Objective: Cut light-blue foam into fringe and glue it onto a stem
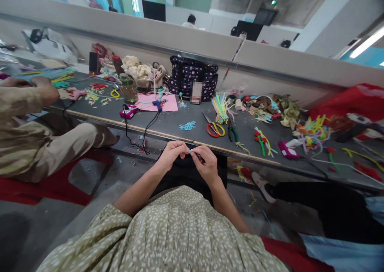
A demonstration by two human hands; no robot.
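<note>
Hands meeting above the lap, left hand [171, 152] and right hand [206, 163] both pinching a short light-blue fuzzy pipe-cleaner piece [191, 151], fingers clamped on it (probably mid-twist). Next calling for steady turning, apparently. Red-and-yellow-handled scissors [215, 129] lying on the grey surface [180, 122] nearby.

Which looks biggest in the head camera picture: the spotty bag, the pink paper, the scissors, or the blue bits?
1. Spotty bag
2. Pink paper
3. Scissors
4. Blue bits

The scissors and blue bits look close in size, so that order is unsure.
</note>
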